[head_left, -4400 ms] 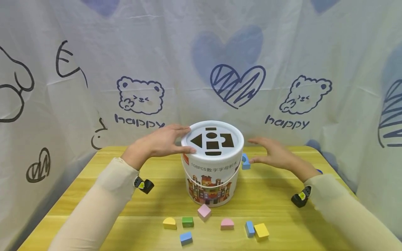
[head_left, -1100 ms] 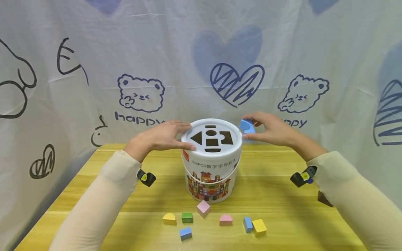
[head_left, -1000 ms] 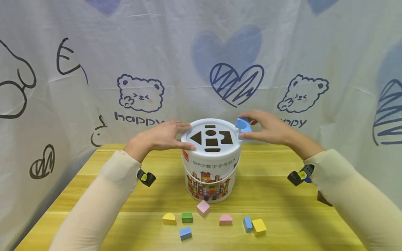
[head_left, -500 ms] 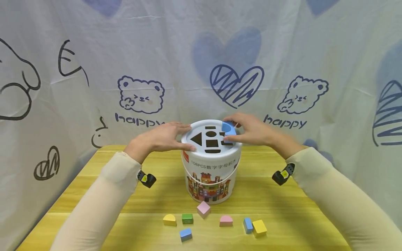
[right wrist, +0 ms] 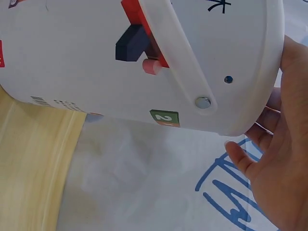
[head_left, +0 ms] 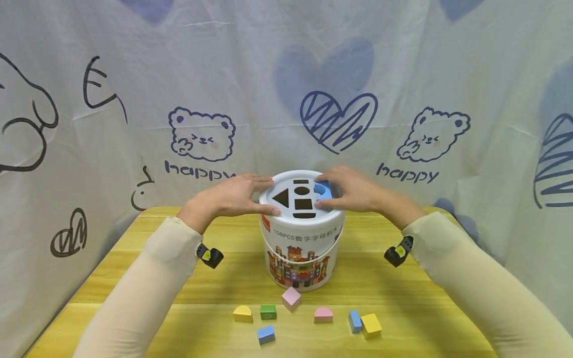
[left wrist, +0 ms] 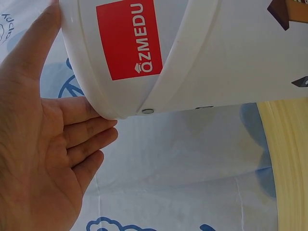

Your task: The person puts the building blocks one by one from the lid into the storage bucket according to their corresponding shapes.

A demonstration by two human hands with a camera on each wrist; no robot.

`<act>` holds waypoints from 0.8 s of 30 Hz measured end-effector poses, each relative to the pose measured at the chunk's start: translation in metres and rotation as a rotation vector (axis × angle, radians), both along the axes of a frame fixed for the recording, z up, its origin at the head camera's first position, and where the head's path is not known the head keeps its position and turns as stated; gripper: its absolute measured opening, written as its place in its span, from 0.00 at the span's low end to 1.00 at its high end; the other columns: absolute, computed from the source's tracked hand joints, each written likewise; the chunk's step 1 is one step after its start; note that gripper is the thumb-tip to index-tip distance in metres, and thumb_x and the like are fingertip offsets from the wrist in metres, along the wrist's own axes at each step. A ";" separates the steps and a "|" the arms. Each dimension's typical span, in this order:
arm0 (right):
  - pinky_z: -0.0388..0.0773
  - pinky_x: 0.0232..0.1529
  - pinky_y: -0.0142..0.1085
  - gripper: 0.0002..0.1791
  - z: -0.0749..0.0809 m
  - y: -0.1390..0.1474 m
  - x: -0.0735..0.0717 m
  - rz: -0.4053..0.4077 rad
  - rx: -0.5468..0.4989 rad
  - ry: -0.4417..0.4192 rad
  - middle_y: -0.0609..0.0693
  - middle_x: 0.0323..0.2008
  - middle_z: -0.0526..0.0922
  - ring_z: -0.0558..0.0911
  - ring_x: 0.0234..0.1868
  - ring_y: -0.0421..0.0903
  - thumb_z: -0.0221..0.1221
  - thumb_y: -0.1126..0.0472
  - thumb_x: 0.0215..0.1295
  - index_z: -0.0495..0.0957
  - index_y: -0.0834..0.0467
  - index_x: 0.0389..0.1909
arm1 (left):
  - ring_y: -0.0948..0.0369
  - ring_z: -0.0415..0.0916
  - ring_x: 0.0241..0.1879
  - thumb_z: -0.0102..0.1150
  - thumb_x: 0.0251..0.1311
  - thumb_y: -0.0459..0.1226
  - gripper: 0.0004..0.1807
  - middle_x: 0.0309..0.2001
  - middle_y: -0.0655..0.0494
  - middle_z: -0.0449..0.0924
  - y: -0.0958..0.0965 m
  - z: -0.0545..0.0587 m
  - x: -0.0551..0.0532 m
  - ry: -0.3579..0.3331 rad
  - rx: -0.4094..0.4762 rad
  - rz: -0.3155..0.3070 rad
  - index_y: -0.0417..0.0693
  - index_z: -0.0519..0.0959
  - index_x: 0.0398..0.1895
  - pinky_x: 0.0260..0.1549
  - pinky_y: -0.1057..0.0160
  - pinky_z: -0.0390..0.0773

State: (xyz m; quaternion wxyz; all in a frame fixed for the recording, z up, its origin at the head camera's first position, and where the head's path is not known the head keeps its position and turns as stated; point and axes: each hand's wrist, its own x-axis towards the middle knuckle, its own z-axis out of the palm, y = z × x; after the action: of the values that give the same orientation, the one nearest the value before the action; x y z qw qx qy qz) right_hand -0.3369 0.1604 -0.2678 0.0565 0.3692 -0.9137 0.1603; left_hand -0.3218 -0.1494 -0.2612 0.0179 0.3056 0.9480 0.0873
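A white toy-block bucket [head_left: 300, 256] stands upright on the table, its lid [head_left: 286, 214] cut with dark holes of different shapes. My left hand [head_left: 224, 199] rests on the lid's left rim, thumb on the near side, and in the left wrist view the fingers [left wrist: 89, 130] are fairly straight against the edge. At the lid's right side my right hand [head_left: 358, 191] pinches a blue arch block [head_left: 324, 191] between thumb and forefinger. The block lies over the notched hole, low at the lid's surface. In the right wrist view the bucket hides the block from sight.
In front of the bucket lie a pink cube [head_left: 291, 299], a yellow half-round block [head_left: 242, 313], a green block [head_left: 268, 312], a blue block [head_left: 266, 335], a pink half-round block [head_left: 323, 315], another blue block [head_left: 355, 322] and a yellow block [head_left: 371, 326]. A printed cloth hangs behind.
My right hand has lifted the blue arch block from the table beside the bucket, carried it left over the lid, and lowered it onto the notched hole. The left hand stays put.
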 end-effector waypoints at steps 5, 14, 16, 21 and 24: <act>0.70 0.59 0.53 0.42 0.001 0.000 0.003 -0.008 0.033 0.008 0.54 0.56 0.77 0.71 0.58 0.51 0.62 0.31 0.57 0.74 0.57 0.64 | 0.48 0.50 0.74 0.50 0.50 0.75 0.56 0.75 0.55 0.56 0.001 0.001 0.001 -0.004 0.006 -0.004 0.50 0.60 0.74 0.70 0.43 0.50; 0.67 0.63 0.56 0.42 0.010 0.006 0.008 -0.033 0.025 -0.003 0.55 0.60 0.74 0.70 0.62 0.54 0.61 0.32 0.58 0.73 0.56 0.65 | 0.49 0.50 0.74 0.50 0.50 0.75 0.56 0.75 0.55 0.56 0.000 -0.001 0.000 -0.001 0.005 0.000 0.50 0.60 0.74 0.70 0.43 0.51; 0.67 0.63 0.57 0.40 0.012 0.010 0.010 -0.039 0.016 0.000 0.54 0.60 0.74 0.70 0.62 0.54 0.61 0.32 0.59 0.73 0.55 0.65 | 0.49 0.50 0.74 0.50 0.50 0.75 0.56 0.75 0.55 0.56 0.000 -0.001 0.000 -0.001 0.007 0.000 0.50 0.60 0.74 0.70 0.43 0.51; 0.67 0.63 0.58 0.37 0.017 0.023 0.014 -0.030 -0.008 0.024 0.53 0.59 0.76 0.71 0.62 0.54 0.61 0.36 0.61 0.74 0.56 0.64 | 0.48 0.50 0.73 0.50 0.50 0.76 0.56 0.75 0.55 0.56 0.001 0.000 0.000 -0.006 0.007 0.000 0.50 0.60 0.75 0.70 0.42 0.51; 0.67 0.62 0.58 0.35 0.019 0.032 0.016 -0.032 -0.020 0.032 0.52 0.59 0.76 0.72 0.61 0.54 0.61 0.38 0.62 0.74 0.56 0.64 | 0.48 0.50 0.73 0.50 0.50 0.76 0.56 0.75 0.55 0.55 0.001 0.001 0.001 -0.006 0.007 -0.001 0.50 0.60 0.75 0.70 0.41 0.51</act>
State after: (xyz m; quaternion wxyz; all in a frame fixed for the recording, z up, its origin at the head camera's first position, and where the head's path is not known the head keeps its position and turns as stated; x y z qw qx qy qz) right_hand -0.3206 0.1928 -0.2490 0.0776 0.3564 -0.9168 0.1627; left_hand -0.3213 -0.1486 -0.2603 0.0197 0.3061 0.9474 0.0914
